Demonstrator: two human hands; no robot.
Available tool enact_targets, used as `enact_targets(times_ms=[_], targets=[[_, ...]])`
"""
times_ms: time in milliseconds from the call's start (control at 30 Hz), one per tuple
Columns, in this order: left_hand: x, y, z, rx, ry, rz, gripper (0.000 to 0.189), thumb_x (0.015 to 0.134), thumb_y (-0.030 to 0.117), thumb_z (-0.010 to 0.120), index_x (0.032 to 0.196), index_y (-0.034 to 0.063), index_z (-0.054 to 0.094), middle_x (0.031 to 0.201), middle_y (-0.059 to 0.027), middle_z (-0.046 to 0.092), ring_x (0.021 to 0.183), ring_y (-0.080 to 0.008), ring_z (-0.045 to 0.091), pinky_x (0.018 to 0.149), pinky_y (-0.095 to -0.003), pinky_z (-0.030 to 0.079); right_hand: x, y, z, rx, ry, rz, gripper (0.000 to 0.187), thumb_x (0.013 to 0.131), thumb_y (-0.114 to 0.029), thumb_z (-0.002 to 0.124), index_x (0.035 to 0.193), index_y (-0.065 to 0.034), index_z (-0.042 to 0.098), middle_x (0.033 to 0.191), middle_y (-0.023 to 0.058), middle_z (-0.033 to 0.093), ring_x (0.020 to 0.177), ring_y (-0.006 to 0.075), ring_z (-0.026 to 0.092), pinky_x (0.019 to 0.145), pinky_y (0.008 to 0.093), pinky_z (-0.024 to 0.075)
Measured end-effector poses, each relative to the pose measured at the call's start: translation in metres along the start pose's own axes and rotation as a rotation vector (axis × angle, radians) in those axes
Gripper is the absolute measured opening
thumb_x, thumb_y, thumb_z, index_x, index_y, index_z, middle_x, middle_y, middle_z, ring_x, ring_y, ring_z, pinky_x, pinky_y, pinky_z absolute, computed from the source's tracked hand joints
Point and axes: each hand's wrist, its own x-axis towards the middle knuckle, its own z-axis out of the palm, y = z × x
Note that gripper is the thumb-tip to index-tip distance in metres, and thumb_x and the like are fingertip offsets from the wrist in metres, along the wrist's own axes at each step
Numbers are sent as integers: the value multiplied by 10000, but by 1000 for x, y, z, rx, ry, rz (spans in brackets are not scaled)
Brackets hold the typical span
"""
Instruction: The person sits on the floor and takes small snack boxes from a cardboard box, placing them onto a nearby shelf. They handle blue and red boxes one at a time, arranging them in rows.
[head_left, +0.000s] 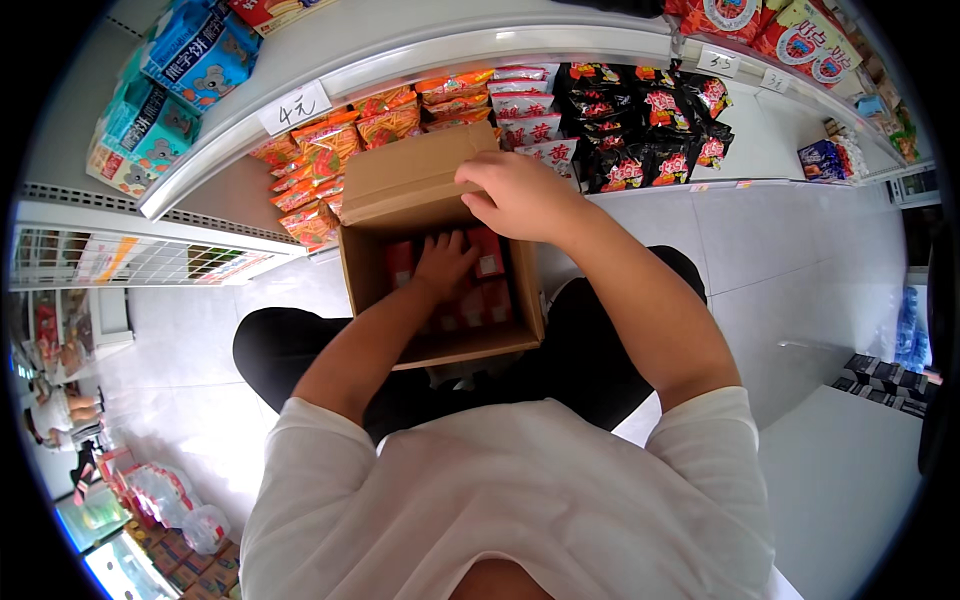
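Note:
An open cardboard box (369, 285) stands between my knees, in front of the shelf. My left hand (444, 264) reaches down inside it, fingers apart, resting on small red packages (495, 298). Pale square patches show on several of them. The left palm's underside is hidden, and I see nothing lifted in that hand. At the box's far right corner, my right hand (521, 195) grips the raised cardboard flap (409, 171) between thumb and fingers.
Behind the box, a low shelf holds orange snack bags (326, 142), white-and-red packets (529, 127) and black packets (626, 139). The upper shelf's edge (480, 49) overhangs them. A white wire rack (150, 259) stands left. A white surface (832, 465) lies at right.

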Motion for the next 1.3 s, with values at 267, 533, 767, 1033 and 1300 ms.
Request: enact_targets(times_ms=[267,533,767,1033,1300], targets=[[-51,-19,-150,-523,-82,138,762,840,272,811,1526,126,512,1448,-198,517,1328,-388,564,1066,-520,510,-6,-13,2,-23,-166,-38,232,974,-220,688,1133,-52,694,1085,143,729,1034,395,692,859,491,566],[-80,-69,-188,-1321,202,133,515,988,184,716,1428,-19,545,1310,-132,649,1169,-206,631,1014,-370,520,-4,-53,-10,445,-24,-48,492,972,-221,760,1391,-22,596,1286,182,713,1163,312,709,963,408,569],[-104,-46,-191,-1485,399,-99,507,994,225,739,1410,-7,568,1275,-112,630,1124,-185,627,980,-336,525,-15,-73,20,-171,223,-222,862,689,-178,890,1468,-71,537,1347,165,623,1235,387,605,1019,514,495],[-126,-46,-200,-1594,785,291,564,970,70,670,1496,12,473,1354,-120,588,1257,-198,566,1063,-387,477,-10,-64,16,125,241,155,838,757,-125,914,1460,-31,469,1360,200,607,1245,358,647,1070,430,515],[-121,-38,-180,-1157,718,142,651,1077,88,543,1645,2,235,1577,-183,404,1381,-253,498,1132,-384,452,-4,-71,25,959,236,222,830,927,0,743,1601,-55,261,1490,162,516,1375,231,539,1149,398,447]])
